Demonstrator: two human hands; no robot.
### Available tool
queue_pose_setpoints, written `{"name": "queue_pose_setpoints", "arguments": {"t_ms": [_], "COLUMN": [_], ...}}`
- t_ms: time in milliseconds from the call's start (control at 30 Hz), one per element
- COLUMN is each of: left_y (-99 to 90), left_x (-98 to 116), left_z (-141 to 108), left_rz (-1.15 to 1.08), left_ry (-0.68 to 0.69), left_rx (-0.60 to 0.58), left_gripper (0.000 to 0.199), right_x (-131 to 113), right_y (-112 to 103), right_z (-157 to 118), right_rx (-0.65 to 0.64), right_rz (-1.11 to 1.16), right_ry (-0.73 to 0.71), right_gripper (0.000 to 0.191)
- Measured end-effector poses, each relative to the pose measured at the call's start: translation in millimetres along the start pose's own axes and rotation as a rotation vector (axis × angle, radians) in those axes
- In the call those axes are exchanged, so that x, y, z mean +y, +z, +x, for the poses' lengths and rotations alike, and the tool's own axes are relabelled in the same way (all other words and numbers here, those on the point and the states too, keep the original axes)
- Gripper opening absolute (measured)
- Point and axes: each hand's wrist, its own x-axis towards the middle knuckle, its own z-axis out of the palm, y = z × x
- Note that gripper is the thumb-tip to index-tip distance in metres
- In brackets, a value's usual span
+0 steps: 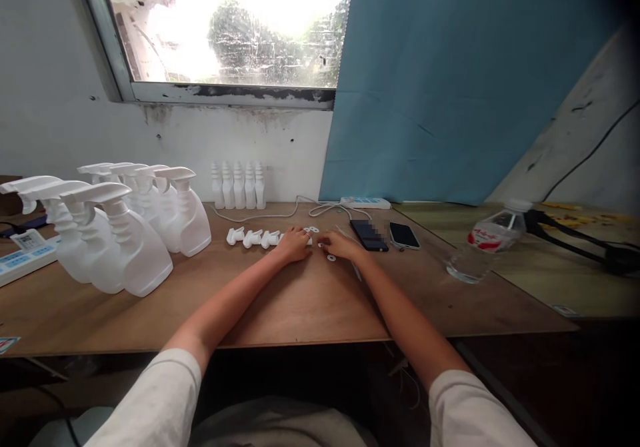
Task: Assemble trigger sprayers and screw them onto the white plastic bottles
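A short row of white spray trigger heads (253,238) lies on the brown table, reaching to my left hand (294,244). That hand is closed over a white trigger head (309,240), which is mostly hidden under the fingers. My right hand (339,244) is just to the right, its fingers bent together close to the tabletop. Whatever is between its fingertips is too small to make out. Small white washers (331,258) lie beside the right hand, and more white rings (313,230) lie just beyond the two hands. A thin pale tube (357,271) sits under my right wrist.
Several white spray bottles (145,254) stand at the left, with slim white bottles (240,186) against the wall. Two phones (369,235), a power strip (365,203) and its cable lie right of centre. A clear water bottle (487,240) stands at the right.
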Motion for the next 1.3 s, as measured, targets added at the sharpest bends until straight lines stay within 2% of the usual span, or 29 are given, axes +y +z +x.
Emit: {"name": "queue_pose_setpoints", "arguments": {"t_ms": [100, 200, 367, 467, 600, 667, 733, 833, 967, 1067, 1300], "left_y": [-2.1, -7.9, -11.7, -13.5, -16.9, -18.1, -19.3, -21.9, -22.8, -20.4, -22.5], "left_x": [10.4, 15.5, 0.6, -16.1, -30.9, -33.2, -33.2, -32.5, -34.9, -37.6, -38.9], "left_z": [-9.3, -31.5, -75.9, -97.6, -112.6, -114.1, -113.4, -112.0, -112.1, -112.8, -112.6], "left_rz": [-0.060, -0.301, -0.836, -0.957, -1.006, -1.028, -1.019, -0.954, -0.850, -0.816, -0.782], "left_ry": [0.107, 0.133, -0.165, -0.238, -0.249, -0.253, -0.250, -0.220, -0.167, -0.134, -0.010], "left_rx": [-0.005, 0.081, 0.204, 0.202, 0.178, 0.163, 0.152, 0.154, 0.148, 0.162, 0.161], "left_gripper": [0.034, 0.035, 0.043, 0.049, 0.053, 0.053, 0.050, 0.041, 0.034, 0.033, 0.027], "right_x": [1.4, -5.3, -45.2, -78.3, -106.8, -110.8, -109.8, -105.0, -102.2, -103.0, -101.0], "right_y": [-1.0, -4.3, -7.5, -0.8, 12.8, 16.9, 17.9, 15.1, 10.3, 9.0, 12.9], "right_z": [-0.3, -1.3, -8.0, -13.8, -19.9, -22.2, -24.8, -30.0, -35.6, -36.5, -32.1], "right_rx": [0.044, 0.111, 0.346, 0.392, 0.347, 0.313, 0.286, 0.281, 0.231, 0.186, 0.187], "right_rz": [0.047, 0.113, 0.353, 0.450, 0.282, 0.175, 0.115, 0.170, 0.246, 0.212, 0.136], "right_ry": [0.032, 0.020, -0.130, -0.297, -0.590, -0.729, -0.807, -0.803, -0.787, -0.789, -0.820], "right_gripper": [0.009, 0.006, 0.021, 0.020, 0.016, 0.019, 0.024, 0.031, 0.032, 0.033, 0.039]}}
